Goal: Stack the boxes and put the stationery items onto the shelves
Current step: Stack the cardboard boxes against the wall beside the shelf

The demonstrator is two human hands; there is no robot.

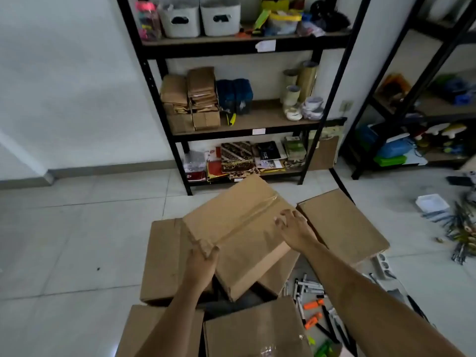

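Pale floor tiles run up to a black shelving unit holding paper packets and tape rolls. You hold a taped cardboard box tilted above other brown boxes lying on the floor. Your left hand grips its near left corner with curled fingers, and your right hand lies on its right edge, fingers spread. Markers and highlighters lie scattered on the tiles beside your right forearm.

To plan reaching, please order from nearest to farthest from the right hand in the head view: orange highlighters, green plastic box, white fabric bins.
1. Orange highlighters, on the floor below the right hand.
2. Green plastic box, right shelf.
3. White fabric bins, top shelf.
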